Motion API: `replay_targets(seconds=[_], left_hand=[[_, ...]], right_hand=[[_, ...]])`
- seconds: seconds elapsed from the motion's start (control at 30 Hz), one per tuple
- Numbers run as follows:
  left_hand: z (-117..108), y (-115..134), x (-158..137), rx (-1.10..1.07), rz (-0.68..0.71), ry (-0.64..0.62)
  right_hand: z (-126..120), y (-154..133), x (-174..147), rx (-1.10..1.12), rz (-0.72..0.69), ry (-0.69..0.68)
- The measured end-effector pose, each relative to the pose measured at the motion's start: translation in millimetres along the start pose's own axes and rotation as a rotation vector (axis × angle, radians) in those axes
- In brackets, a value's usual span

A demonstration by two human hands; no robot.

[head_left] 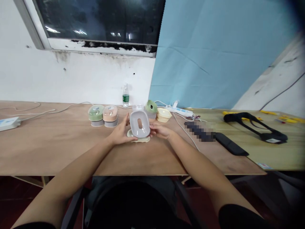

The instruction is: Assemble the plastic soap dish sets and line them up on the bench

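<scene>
A light grey plastic dish [134, 129] with rounded corners and an oblong slot in its floor is tilted up between my two hands, its hollow side facing me. My left hand [120, 131] grips its left side, thumb low and fingers behind the edge. On the right edge, the fingers of my right hand [159, 129] are closed. Just below the dish lies a flat cream-coloured piece [139, 140], partly covered by it. Behind the dish stand a clear plastic part [138, 108], a green-and-grey container part [151, 107] and stacked cream bowl-like parts [164, 115].
Left of my hands stand a green-topped box [96, 115] and a pink-topped box [110, 115]. A water bottle [125, 96] is against the wall. Rightward are a power strip [179, 110] with cables, a black case [231, 144] and a black strap frame [258, 127].
</scene>
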State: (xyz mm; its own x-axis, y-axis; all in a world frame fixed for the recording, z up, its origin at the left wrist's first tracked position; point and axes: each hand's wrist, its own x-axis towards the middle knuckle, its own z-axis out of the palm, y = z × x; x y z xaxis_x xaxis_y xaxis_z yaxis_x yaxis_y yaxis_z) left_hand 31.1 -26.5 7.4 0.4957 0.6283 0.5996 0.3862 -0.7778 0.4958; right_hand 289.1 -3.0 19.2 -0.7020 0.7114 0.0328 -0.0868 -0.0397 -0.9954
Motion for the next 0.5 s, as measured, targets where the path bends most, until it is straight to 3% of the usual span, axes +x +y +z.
replay_targets(seconds=[0.1,0.23,0.37,0.5], left_hand=[[0.1,-2.5,-1.0,0.009,0.013,0.061],[3.5,-9.9,-1.7,-0.034,-0.114,0.188],[10.7,-9.2,-1.9,-0.189,-0.199,0.141],[12.8,-6.3,-2.4,-0.179,-0.181,0.092]], right_hand=[[-1.9,3.8,2.0,0.041,-0.020,0.099],[-0.2,9.9,12.6,-0.075,-0.154,0.430],[1.7,10.5,17.2,-0.314,-0.252,0.658],[-2.6,14.0,17.0,-0.432,-0.251,0.705]])
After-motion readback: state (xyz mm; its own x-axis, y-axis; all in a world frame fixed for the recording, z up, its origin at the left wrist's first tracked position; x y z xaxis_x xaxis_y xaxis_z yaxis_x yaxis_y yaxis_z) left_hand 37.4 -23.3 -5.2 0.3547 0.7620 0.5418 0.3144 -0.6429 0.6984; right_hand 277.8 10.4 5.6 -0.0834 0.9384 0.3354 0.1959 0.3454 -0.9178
